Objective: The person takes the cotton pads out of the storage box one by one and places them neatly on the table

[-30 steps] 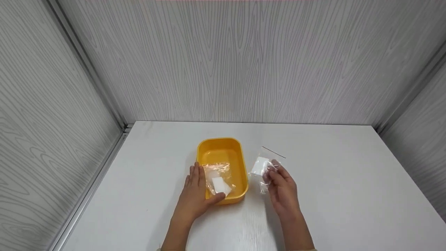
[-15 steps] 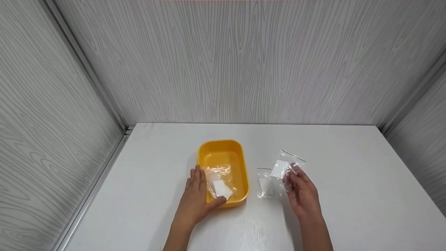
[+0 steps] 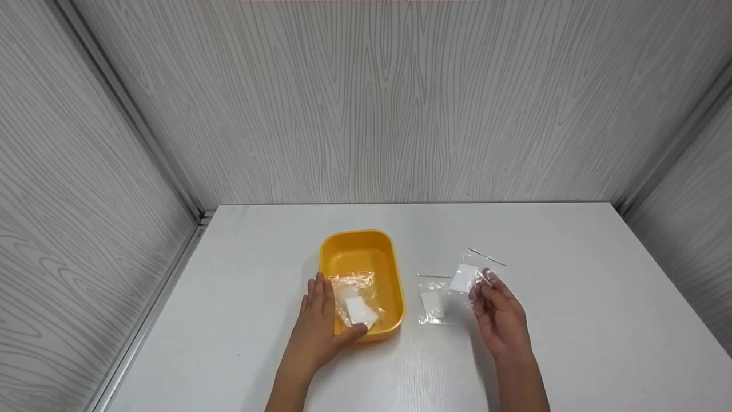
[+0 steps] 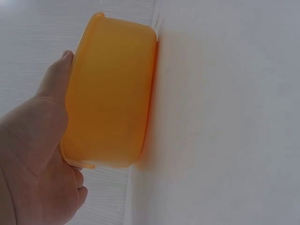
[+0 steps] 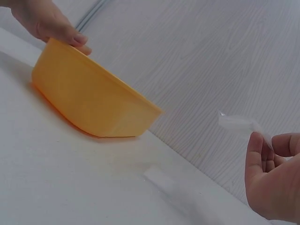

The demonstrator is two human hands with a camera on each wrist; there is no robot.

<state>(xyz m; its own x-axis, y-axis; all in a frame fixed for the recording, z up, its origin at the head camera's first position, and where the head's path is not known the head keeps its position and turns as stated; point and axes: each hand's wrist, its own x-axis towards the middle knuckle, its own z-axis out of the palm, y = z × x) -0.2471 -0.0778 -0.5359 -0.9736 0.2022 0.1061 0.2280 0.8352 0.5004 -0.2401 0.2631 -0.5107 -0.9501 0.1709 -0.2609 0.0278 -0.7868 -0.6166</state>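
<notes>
A yellow plastic bin [image 3: 357,252] stands on the white table. My left hand [image 3: 313,339] rests on it, straight fingers along the left rim and thumb over the near rim. Inside the bin, toward me, lies a clear zip bag [image 3: 360,312] with white pieces in it. To the bin's right, my right hand [image 3: 503,320] pinches another clear zip bag [image 3: 464,278] between thumb and fingers; it contains a white square piece. Below the held bag, a further zip bag [image 3: 433,304] with a white piece lies flat on the table, as the right wrist view also shows.
White wood-grain panels [image 3: 366,103] enclose the table [image 3: 583,297] at the back and both sides. A metal frame strip [image 3: 154,309] runs along its left edge.
My right hand has shifted right with its zip bag, bringing the bag on the table into fuller view, and then nearly stopped. The left hand stays on the bin.
</notes>
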